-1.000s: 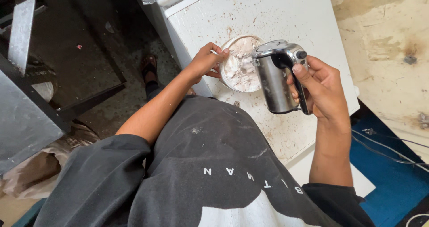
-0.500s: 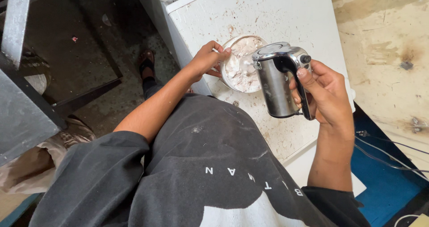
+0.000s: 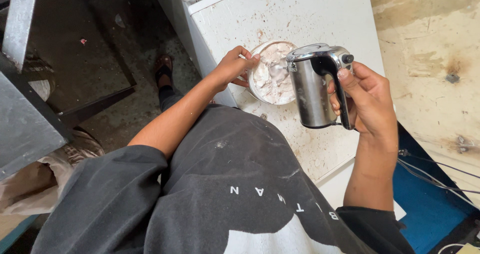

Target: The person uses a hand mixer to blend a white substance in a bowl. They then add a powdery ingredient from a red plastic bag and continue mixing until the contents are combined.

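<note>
On the left, the left hand (image 3: 234, 66) grips the rim of a round bowl (image 3: 256, 86) of pale, lumpy mixture, fingers curled over its near-left edge. The bowl sits on a stained white countertop (image 3: 300, 14). To the right, the right hand (image 3: 367, 101) is wrapped tight around the dark handle of a silver hand mixer (image 3: 312, 86), held over the bowl's right side.

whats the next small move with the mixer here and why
Probably keep the hand mixer low and work it slowly round the bowl. The right hand grips its handle with the beater end in the pale, lumpy mixture, which looks only partly blended. The left hand already steadies the bowl's rim, and the bowl sits close to the edge of the white, splattered top.
</note>
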